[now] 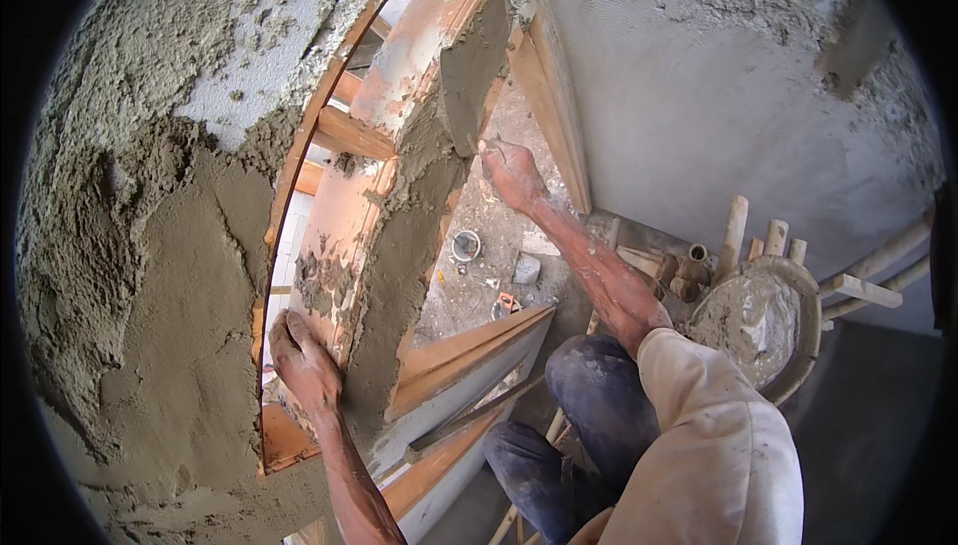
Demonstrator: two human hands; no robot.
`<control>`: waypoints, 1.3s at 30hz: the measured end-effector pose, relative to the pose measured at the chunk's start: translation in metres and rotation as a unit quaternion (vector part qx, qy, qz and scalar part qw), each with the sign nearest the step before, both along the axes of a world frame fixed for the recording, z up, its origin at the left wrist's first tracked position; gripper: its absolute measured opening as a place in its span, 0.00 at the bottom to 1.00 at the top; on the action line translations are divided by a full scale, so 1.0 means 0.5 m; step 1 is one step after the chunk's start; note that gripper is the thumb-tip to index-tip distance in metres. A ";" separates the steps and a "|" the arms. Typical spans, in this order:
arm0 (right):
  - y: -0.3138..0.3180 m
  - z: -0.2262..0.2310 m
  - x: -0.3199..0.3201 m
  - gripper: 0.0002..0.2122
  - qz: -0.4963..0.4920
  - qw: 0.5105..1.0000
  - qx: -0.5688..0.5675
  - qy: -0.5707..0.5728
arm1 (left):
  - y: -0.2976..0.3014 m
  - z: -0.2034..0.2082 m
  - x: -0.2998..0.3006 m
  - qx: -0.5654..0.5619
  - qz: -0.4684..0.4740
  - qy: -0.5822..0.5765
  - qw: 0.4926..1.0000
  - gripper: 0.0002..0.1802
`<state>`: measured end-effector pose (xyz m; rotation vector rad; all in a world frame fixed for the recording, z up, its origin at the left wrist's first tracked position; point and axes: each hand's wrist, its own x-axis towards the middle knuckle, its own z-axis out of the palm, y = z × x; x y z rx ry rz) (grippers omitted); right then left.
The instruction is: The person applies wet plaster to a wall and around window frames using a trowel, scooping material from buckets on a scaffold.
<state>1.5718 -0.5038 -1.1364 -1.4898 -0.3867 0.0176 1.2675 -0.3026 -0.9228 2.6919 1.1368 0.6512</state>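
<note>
My left hand [307,365] rests low on an arched wooden window frame [339,208], its fingers bent over the board's edge. Beside it, a band of wet grey mortar [384,275] runs up the frame's inner side. My right hand [514,176] is closed around the handle end of a trowel, mostly hidden by the fingers. The trowel's flat, mortar-coated blade [473,76] lies against the upper part of that band.
Rough fresh mortar [180,275] covers the wall on the left. A round basin of mortar [753,320] stands at the right beside bamboo poles [733,226]. Wooden shutters [549,96] project from the opening. Far below, a small bucket [465,246] sits on the ground.
</note>
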 end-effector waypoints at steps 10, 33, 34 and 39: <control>0.064 0.059 -0.271 0.20 0.039 0.998 -0.044 0.025 | 0.003 0.005 -0.011 0.029 -0.007 -0.012 0.999 0.33; -1.121 0.256 -0.523 0.17 0.032 0.664 -0.747 0.022 | 0.138 -0.043 -0.021 -0.006 -0.015 0.064 0.998 0.46; -1.145 0.252 -0.525 0.17 0.033 0.661 -0.749 0.027 | 0.145 -0.044 -0.017 -0.001 -0.021 0.063 0.998 0.46; -1.253 0.069 -0.525 0.10 0.051 0.541 -0.822 -0.168 | 0.141 -0.053 0.004 -0.007 -0.020 0.064 0.998 0.46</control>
